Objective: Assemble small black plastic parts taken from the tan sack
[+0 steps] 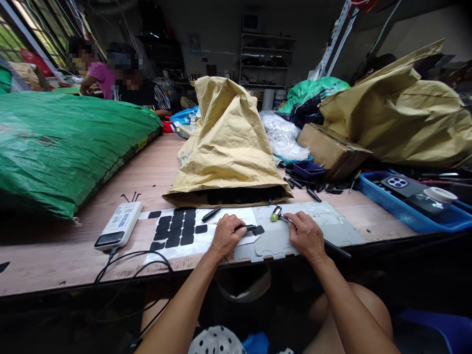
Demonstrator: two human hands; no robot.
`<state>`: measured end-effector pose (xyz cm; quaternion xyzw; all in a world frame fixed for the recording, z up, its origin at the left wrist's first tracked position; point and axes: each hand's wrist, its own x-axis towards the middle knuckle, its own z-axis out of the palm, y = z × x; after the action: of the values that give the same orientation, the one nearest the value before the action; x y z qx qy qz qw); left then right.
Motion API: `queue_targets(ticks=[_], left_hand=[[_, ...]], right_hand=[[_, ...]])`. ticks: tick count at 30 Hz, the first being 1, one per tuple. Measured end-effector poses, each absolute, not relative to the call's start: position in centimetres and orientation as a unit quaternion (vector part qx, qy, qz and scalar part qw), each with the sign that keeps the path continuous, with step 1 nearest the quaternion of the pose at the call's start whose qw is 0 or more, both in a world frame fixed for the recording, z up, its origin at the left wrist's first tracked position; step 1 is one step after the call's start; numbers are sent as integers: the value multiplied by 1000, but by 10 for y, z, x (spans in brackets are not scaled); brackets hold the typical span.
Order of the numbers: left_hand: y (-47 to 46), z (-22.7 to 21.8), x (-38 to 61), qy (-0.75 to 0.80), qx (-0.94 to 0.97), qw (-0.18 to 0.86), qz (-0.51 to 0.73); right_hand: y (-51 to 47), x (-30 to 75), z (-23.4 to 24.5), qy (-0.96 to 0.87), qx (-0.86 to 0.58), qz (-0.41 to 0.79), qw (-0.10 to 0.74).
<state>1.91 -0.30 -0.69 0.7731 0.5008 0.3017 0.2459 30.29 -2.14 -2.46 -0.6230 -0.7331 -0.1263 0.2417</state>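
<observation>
My left hand is closed on a thin black rod-like part, its tip resting by a black square pad on the grey mat. My right hand grips the black handle of a small hammer with a yellow-green head, held just above the mat. A white sheet with several black square pads lies left of my left hand. Another black rod lies on that sheet.
A tan paper sack stands open just behind the mat, with dark parts inside. A white power bank with cables sits left. A green sack fills the far left. A blue tray holds a phone at right. Two people sit at the far end.
</observation>
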Motion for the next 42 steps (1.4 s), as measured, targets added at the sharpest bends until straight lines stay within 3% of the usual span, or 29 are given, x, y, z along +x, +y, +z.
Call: queue_targets(ticks=[26,30,34,42], left_hand=[[-8,-3,22,499,797,186,285],[-48,10,35,395,863,136,286],[-102,-7,43,289,907,205,228],[-130,-77,33,546,787,286,39]], right_hand=[[-21,300,-24,-721,-640,-132,232],[-21,301,-26,-718,-639,-139,237],[-20,301,-26,-722,-638,-136,231],[-20,301,-26,-721,-637,-139,237]])
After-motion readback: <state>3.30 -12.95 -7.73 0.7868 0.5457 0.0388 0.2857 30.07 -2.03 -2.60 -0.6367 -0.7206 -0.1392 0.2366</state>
